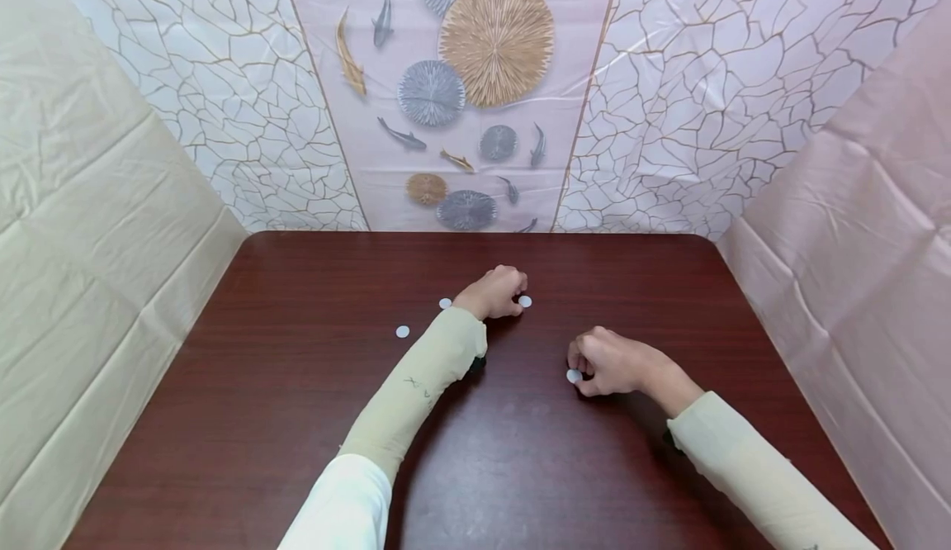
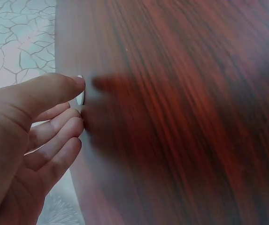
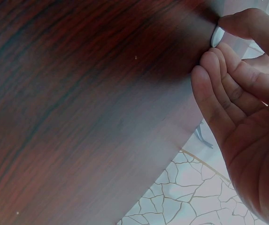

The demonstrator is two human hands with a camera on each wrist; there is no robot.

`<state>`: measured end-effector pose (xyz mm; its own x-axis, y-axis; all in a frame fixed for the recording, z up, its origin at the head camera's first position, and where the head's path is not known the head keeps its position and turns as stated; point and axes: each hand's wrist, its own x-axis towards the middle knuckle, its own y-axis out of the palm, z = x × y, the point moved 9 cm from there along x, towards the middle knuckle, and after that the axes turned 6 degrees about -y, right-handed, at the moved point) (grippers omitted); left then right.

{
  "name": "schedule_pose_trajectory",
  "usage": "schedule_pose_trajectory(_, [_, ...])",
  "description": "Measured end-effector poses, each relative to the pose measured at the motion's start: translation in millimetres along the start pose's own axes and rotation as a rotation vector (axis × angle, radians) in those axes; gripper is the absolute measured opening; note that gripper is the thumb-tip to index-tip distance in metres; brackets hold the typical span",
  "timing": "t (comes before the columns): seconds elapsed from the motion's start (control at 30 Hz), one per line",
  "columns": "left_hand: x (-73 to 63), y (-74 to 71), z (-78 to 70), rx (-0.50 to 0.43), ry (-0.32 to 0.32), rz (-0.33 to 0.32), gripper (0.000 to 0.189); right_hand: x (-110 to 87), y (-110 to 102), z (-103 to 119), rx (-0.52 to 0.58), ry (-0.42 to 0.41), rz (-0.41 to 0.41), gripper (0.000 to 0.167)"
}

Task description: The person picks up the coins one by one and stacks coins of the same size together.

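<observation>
Near the middle of the far half of the table, my left hand pinches a small flat white disc by its edges, thumb on one side and fingertips on the other. The left wrist view shows this disc almost edge-on, close to the tabletop. Further right and nearer to me, my right hand pinches another white disc between thumb and fingers. That disc also appears as a thin sliver in the right wrist view. One loose white disc lies just beside my left wrist, and a second loose disc lies further left.
The dark red-brown wooden table has a glossy wood-grain top. Behind it hangs a patterned cloth with crackle lines, round shapes and fish. Plain pale cloth walls rise along the left and right sides.
</observation>
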<state>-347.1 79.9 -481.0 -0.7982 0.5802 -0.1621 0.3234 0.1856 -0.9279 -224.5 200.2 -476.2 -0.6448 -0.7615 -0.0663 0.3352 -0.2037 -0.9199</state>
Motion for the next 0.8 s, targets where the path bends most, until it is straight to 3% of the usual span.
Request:
schedule_pose_trajectory(0.27, [3.2, 0.7, -7.3, 0.05, 0.036, 0.016, 0.011, 0.9, 2, -2, 0.006, 0.009, 0.011, 0.008])
schedule_pose_trajectory(0.57, [5.6, -1.6, -14.8, 0.13, 0.038, 0.036, 0.033, 0.3, 0, -1, 0.0, 0.006, 0.01, 0.008])
schedule_pose_trajectory(0.8, [7.5, -0.2, -16.7, 0.192, 0.044, 0.046, 0.034, 0.4, 0, -1, 0.001, 0.015, 0.021, 0.009])
